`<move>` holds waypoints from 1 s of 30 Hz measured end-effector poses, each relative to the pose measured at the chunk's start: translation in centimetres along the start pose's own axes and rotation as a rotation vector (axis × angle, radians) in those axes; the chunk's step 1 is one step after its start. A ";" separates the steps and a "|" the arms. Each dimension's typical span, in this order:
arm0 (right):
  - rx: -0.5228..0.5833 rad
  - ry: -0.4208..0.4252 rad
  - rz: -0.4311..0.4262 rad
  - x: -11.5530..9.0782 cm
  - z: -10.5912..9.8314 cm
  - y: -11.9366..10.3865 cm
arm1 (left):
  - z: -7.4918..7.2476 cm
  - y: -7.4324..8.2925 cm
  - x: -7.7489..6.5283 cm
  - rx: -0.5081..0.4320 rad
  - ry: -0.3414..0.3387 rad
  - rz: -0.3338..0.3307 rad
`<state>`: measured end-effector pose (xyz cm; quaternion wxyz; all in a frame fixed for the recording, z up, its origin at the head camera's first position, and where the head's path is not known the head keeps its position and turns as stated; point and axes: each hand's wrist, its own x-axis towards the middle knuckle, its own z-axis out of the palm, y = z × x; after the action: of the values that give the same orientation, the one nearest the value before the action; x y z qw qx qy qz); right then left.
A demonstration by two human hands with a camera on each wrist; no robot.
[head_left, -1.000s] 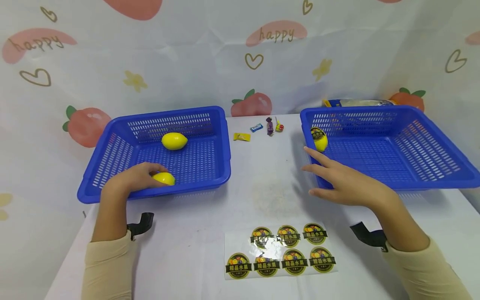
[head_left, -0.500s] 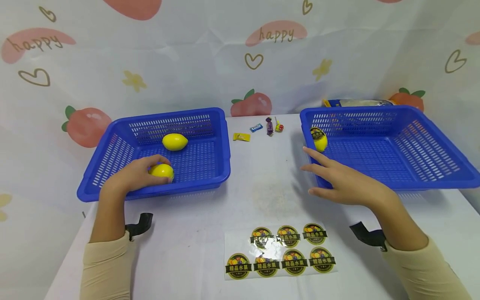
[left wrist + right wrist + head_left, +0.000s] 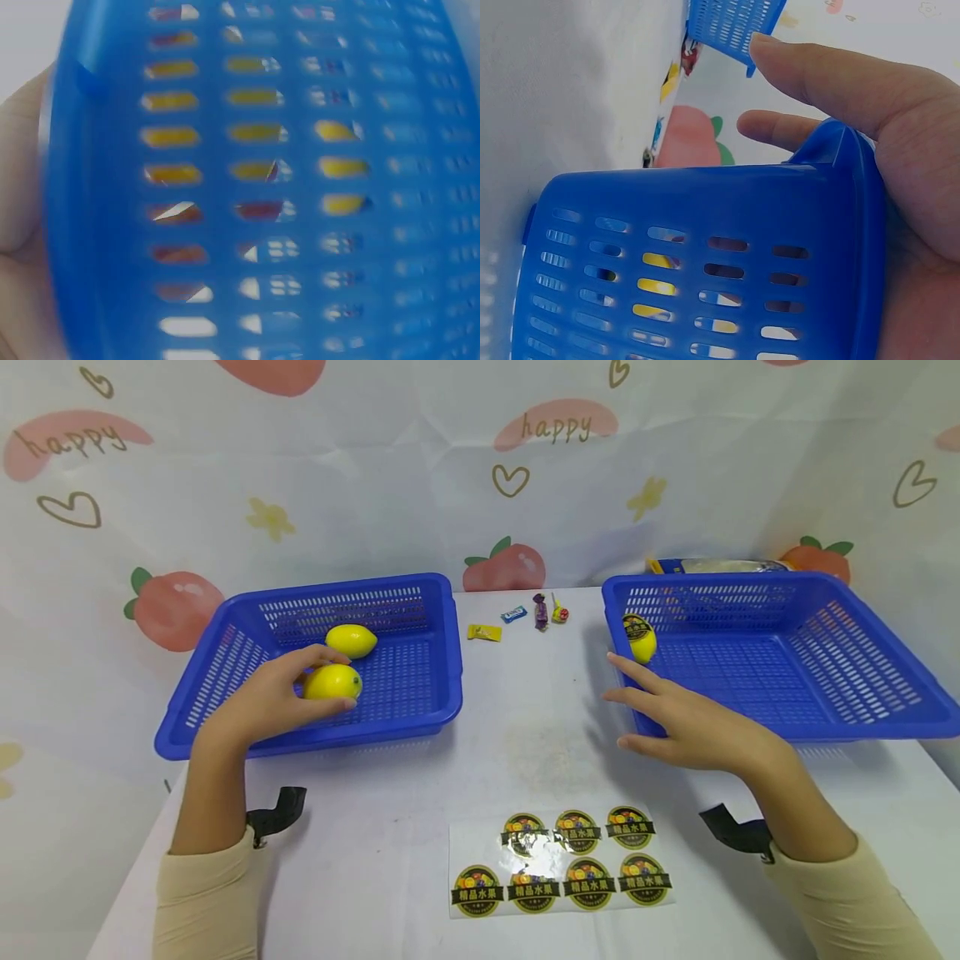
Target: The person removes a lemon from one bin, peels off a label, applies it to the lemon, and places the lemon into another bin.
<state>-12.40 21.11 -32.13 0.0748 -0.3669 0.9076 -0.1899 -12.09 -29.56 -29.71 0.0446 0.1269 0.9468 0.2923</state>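
Observation:
Over the front of the left blue basket [image 3: 438, 722], my left hand [image 3: 272, 700] grips a yellow lemon [image 3: 330, 682] between thumb and fingers. A second lemon [image 3: 352, 642] lies farther back in that basket. My right hand [image 3: 693, 725] hovers at the near left corner of the right blue basket [image 3: 757, 731], fingers spread and holding nothing. Inside that basket, against its left wall, sits a lemon [image 3: 642, 643] bearing a round black-and-gold sticker [image 3: 636, 627]. In the left wrist view, the slotted basket wall [image 3: 217, 191] hides most of the hand.
A clear sheet of round fruit stickers [image 3: 562, 864] lies at the table's front. Between the baskets, toward the back, are a yellow wrapped candy [image 3: 484, 632], a blue one [image 3: 513, 614], a purple one [image 3: 541, 612] and a lollipop [image 3: 560, 612]. A packet [image 3: 720, 566] lies behind the right basket.
My left hand has taken hold of the front lemon and raised it up and slightly back from the basket's near side. My right hand has stayed in place.

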 end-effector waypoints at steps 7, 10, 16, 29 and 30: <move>0.006 0.005 -0.006 -0.1 0.0 0.0 | 0.4 1.9 -0.2 -0.050 0.075 0.031; 0.006 0.006 -0.008 0.0 0.0 0.0 | 0.6 2.7 -0.3 -0.073 0.102 0.065; 0.003 0.004 -0.005 0.0 -0.1 0.0 | 1.1 4.5 -0.6 -0.133 0.133 0.163; -0.007 0.025 -0.017 0.0 0.0 0.0 | 4.3 8.9 -1.4 -0.433 -0.012 0.299; -0.007 0.026 -0.018 0.0 0.0 0.0 | 4.8 9.4 -1.4 -0.459 -0.049 0.309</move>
<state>-12.38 21.09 -32.11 0.0601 -0.3728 0.9058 -0.1922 -7.99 -19.82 -28.40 0.0500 0.2632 0.8239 0.4994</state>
